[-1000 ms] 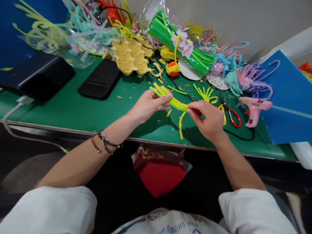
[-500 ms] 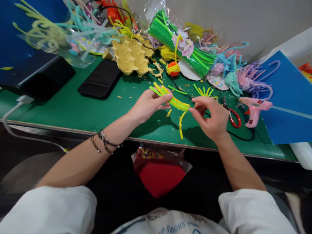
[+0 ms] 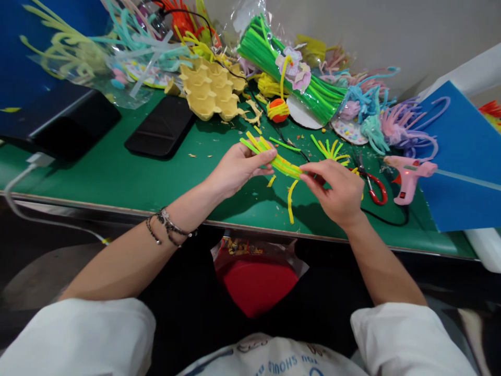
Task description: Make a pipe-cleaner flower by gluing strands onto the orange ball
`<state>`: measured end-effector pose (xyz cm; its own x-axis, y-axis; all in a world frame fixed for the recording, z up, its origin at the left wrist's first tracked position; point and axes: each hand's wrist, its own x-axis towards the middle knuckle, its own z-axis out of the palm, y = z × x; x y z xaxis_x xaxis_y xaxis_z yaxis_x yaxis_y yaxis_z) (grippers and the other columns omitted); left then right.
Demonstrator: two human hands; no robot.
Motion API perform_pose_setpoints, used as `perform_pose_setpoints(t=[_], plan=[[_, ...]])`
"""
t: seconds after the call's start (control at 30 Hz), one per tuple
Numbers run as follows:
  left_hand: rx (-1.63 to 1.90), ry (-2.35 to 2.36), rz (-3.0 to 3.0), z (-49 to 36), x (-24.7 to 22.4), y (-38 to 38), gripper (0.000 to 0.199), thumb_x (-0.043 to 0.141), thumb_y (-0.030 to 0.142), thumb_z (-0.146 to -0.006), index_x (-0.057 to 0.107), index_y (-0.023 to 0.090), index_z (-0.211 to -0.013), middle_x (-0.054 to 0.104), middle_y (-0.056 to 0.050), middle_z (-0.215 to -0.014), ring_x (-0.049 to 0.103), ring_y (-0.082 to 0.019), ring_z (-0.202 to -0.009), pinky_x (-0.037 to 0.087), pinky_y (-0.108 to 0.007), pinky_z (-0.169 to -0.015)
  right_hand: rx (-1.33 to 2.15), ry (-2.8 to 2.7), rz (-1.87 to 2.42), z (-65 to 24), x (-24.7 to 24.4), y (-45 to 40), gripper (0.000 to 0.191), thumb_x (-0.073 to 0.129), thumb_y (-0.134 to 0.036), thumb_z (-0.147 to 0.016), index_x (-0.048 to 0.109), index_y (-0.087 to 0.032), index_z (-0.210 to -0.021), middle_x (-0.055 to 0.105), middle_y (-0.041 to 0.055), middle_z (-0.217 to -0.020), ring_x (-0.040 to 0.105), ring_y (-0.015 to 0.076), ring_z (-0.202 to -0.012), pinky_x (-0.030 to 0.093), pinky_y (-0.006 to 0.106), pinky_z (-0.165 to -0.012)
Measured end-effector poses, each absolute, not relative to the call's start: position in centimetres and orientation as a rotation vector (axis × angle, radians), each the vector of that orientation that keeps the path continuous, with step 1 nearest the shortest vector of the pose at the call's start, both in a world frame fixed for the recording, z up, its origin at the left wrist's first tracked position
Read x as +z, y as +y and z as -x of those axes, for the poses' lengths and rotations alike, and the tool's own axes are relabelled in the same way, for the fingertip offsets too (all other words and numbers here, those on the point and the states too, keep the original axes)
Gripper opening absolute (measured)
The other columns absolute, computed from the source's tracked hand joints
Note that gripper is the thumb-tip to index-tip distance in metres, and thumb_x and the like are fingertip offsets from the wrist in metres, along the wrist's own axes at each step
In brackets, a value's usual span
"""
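Observation:
Between my hands is a small bundle of yellow and green pipe cleaners, held above the green table. My left hand pinches it near its left end, where several tips fan out past the thumb. The thumb and fingertips of my right hand close on its right end. A single yellow pipe cleaner lies on the table below the bundle. Behind my right hand is a splayed cluster of yellow-green pipe cleaners; a loose green piece lies just behind the bundle.
Right of my right hand lie red-handled scissors and a pink glue gun with its cord. A phone and an egg carton lie left and behind. A bagged bunch of green pipe cleaners is at the back. Scraps dot the table.
My right hand has moved slightly left, and its thumb and fingers have closed on the right end of the bundle. My left hand has stayed in place.

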<state>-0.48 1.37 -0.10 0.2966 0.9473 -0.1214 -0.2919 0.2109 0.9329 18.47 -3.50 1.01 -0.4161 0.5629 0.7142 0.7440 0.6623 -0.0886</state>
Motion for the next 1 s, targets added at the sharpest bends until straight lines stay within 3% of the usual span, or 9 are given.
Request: perform_pose_setpoints(t=[0.3,0.5,0.63,1.0], plan=[[1.001,0.81,-0.967,0.53,-0.26,1.36,0.006,0.067,0.015,-0.073,0.063,0.013,-0.077,0.06,0.005,-0.064,0.056,-0.003,-0.055,0.053,-0.014,-0.059,-0.339,-2.147,0.829,-18.77,0.67,-3.19,0.005,0.059,-0.018,-0.084,0.063,-0.02,-0.086,0.069,0.0003,-0.077,0.063,0.0094,-0.069,0.05,0.02,-0.065],[1.018,0.806,-0.943,0.49,-0.2,1.41,0.006,0.068,0.013,-0.072,0.063,0.012,-0.075,0.059,0.005,-0.062,0.055,-0.002,-0.054,0.052,-0.013,-0.057,-0.298,-2.182,0.829,-18.96,0.94,-3.25,0.011,0.056,-0.026,-0.087,0.063,-0.02,-0.092,0.069,0.0017,-0.083,0.064,0.0101,-0.071,0.05,0.021,-0.065],[1.027,0.79,-0.941,0.52,-0.31,1.44,0.007,0.069,0.014,-0.071,0.063,0.012,-0.074,0.058,0.005,-0.061,0.054,-0.002,-0.053,0.052,-0.013,-0.056,-0.423,-2.223,0.776,-19.08,0.9,-3.14,0.021,0.062,-0.033,-0.082,0.061,-0.019,-0.098,0.069,0.0027,-0.082,0.063,0.0109,-0.068,0.048,0.021,-0.059],[1.019,0.786,-0.914,0.53,-0.33,1.49,0.006,0.069,0.013,-0.072,0.063,0.012,-0.074,0.058,0.006,-0.059,0.054,-0.002,-0.052,0.052,-0.012,-0.055,-0.646,-2.232,0.779,-19.43,0.33,-2.97,0.014,0.059,-0.026,-0.085,0.061,-0.021,-0.098,0.069,-0.0007,-0.079,0.061,0.0097,-0.068,0.044,0.021,-0.059]])
